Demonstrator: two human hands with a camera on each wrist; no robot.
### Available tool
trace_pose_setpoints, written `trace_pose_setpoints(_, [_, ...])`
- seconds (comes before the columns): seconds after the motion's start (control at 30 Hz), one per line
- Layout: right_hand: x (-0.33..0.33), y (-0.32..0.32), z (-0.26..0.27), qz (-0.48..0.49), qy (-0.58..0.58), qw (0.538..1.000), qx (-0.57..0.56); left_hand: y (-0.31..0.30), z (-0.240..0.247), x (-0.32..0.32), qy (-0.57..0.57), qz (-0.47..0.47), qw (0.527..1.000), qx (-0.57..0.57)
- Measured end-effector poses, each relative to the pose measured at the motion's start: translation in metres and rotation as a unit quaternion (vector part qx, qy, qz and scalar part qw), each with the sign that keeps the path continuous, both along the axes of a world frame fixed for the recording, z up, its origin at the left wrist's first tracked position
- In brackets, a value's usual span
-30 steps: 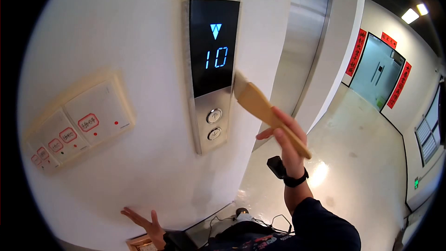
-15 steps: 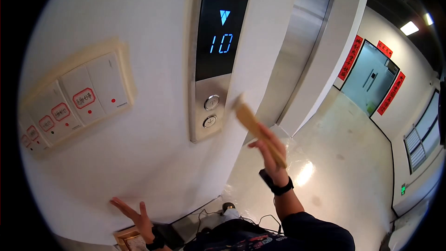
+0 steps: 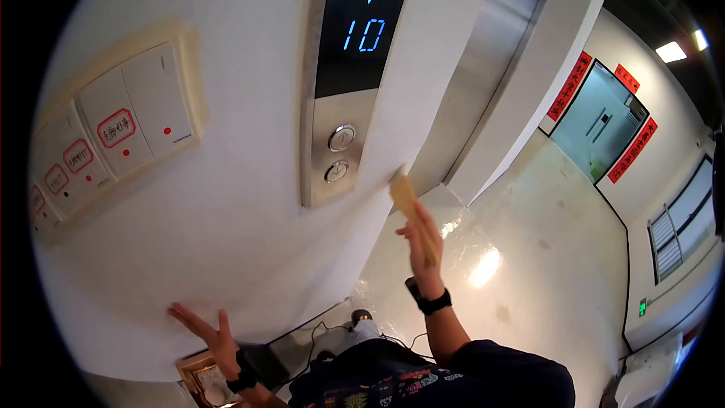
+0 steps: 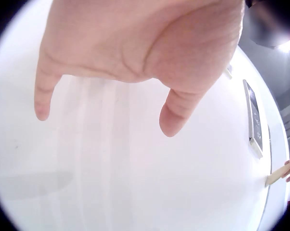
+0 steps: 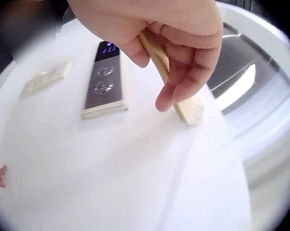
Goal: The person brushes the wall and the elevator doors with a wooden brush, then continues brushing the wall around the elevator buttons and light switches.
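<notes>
My right hand (image 3: 425,253) holds a flat wooden-handled brush (image 3: 405,195) by its handle, thumb and fingers around it. The pale brush tip is at the white wall's right edge, right of and level with the elevator panel's (image 3: 347,98) lower end. In the right wrist view, fingers pinch the brush handle (image 5: 160,60) and the bristles (image 5: 196,109) meet the wall surface. My left hand (image 3: 208,332) is at the wall lower left, fingers extended and thumb apart, holding nothing; the left wrist view shows the palm (image 4: 145,38) with spread digits before the white wall.
Labelled switch plates (image 3: 124,117) with a raised border are at the wall's left. A metal elevator door (image 3: 491,60) stands behind the wall edge. A framed box (image 3: 204,378) is below my left hand. Cables and shoes are on the floor; a glass door (image 3: 600,121) is farther off.
The brush and my right hand have moved down along the panel's right side to below the display. The panel and switches sit higher and nearer in view. My left hand's spread pose is unchanged.
</notes>
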State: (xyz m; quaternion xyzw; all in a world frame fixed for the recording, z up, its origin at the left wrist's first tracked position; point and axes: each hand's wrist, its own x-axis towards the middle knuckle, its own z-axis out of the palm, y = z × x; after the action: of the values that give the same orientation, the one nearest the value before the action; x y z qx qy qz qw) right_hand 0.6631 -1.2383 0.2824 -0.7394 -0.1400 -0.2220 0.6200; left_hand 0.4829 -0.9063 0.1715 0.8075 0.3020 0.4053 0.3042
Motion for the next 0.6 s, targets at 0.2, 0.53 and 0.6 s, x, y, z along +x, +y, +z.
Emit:
trace_pose_setpoints(0.2, [-0.049,0.022,0.004,0.246,0.084,0.966,-0.004,0.004,-0.003,-0.001,-0.007,-0.004,1.000,0.022])
trace_pose_setpoints(0.53, [-0.005,-0.030,-0.036,-0.056,0.020,0.998,0.031,0.000,0.008,-0.011,0.019,-0.018,1.000,-0.004])
trace_pose_setpoints(0.6, [-0.009,-0.020,-0.035,0.030,0.052,0.997,0.051,0.000,0.012,-0.010,0.008,-0.031,0.999,-0.002])
